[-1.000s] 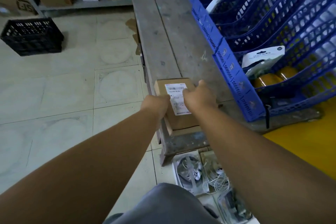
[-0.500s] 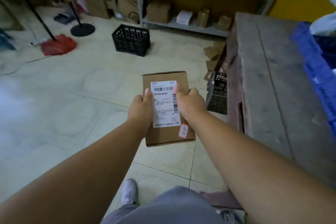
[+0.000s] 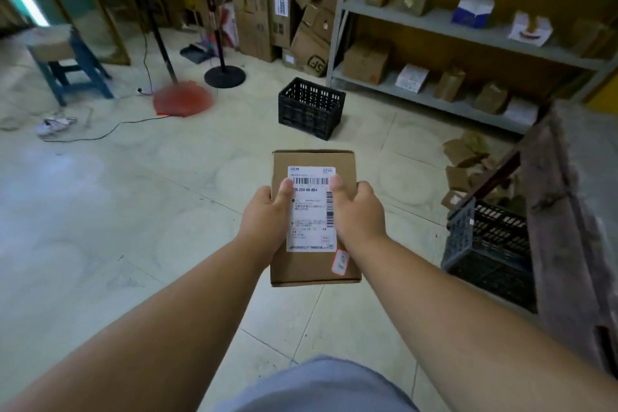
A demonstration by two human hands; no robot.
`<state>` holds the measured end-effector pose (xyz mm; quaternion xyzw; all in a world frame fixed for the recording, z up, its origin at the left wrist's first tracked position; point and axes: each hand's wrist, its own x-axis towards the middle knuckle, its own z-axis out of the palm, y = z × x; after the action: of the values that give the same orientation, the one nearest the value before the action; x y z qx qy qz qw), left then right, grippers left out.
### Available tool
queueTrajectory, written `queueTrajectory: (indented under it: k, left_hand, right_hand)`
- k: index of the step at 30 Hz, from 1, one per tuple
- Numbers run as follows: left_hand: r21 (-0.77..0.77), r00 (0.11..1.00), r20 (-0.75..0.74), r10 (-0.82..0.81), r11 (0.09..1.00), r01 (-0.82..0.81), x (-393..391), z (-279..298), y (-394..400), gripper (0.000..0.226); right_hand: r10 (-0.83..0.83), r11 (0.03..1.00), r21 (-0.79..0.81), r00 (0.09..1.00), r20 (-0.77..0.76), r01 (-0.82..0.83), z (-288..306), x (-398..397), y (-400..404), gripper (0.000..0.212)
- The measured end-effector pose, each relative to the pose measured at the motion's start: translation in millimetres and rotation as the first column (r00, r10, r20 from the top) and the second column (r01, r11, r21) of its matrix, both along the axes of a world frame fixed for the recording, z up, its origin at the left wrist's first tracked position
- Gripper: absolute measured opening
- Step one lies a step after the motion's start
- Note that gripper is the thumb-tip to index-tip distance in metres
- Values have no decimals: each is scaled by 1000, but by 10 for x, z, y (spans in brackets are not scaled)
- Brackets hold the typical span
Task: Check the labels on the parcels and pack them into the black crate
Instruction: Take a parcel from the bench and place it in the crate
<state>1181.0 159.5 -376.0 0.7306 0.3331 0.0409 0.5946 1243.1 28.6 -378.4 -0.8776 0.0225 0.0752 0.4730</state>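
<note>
Parcel [image 3: 314, 217] held up at frame centre, label [image 3: 311, 211] facing me, barcode end toward 12 o'clock. Left hand [image 3: 264, 221] grips the left edge, thumb lying on the label; right hand [image 3: 359, 214] grips the right edge, thumb on the label's upper right corner. Both grips closed round the box, fingers underneath, hidden.

Handling, my read: plain cardboard carton, corners square, faces flat, so stiff enough to take a side squeeze w/o buckling. Held level at arm's length w/ no visible strain, prob light; contents unknown, so no dropping. Matte board shouldn't slip. Best hold is the one in use: long edges, mid-length. Small orange sticker [image 3: 341, 261] near the lower right corner; can't read it.

Room: black crate [image 3: 311, 107] on the floor at 12 o'clock, well apart from the parcel, top open, bare tile between. Red fan base [image 3: 182, 100] and black stand base [image 3: 224, 76] at 10–11 o'clock, loose cable [image 3: 110, 130] trailing at 9–10: keep off that side. Shelf rack [image 3: 434, 43] at 1–2 o'clock just behind the crate. Wooden surface [image 3: 565, 227] edge at 3–4 o'clock w/ a second dark crate [image 3: 491, 251] tucked beside it; mind the right elbow there.
</note>
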Motion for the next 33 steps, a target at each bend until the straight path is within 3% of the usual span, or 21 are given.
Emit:
queueTrajectory:
  k: [6,14,20,33]
  left_hand:
    - [-83,1000,-14,-5,997,3,815,-188,369,49]
    - [-3,999,9,38,999,-38,2597,-88,1095,39]
    - [90,998,9,65,994,-65,3765,125,1659,46]
    - [65,999,-30,-18,998,20,5877,-303,3589,45]
  right_hand:
    - [30,998,-47,999,-21,-31,-106,823,365,51]
    - [118,993,6,993,-2,-118,-73,2730,1117,48]
    - [118,990,75,993,-3,-118,22,3962,1727,50]
    - [53,996,72,998,-45,-50,-343,5967,3563,50]
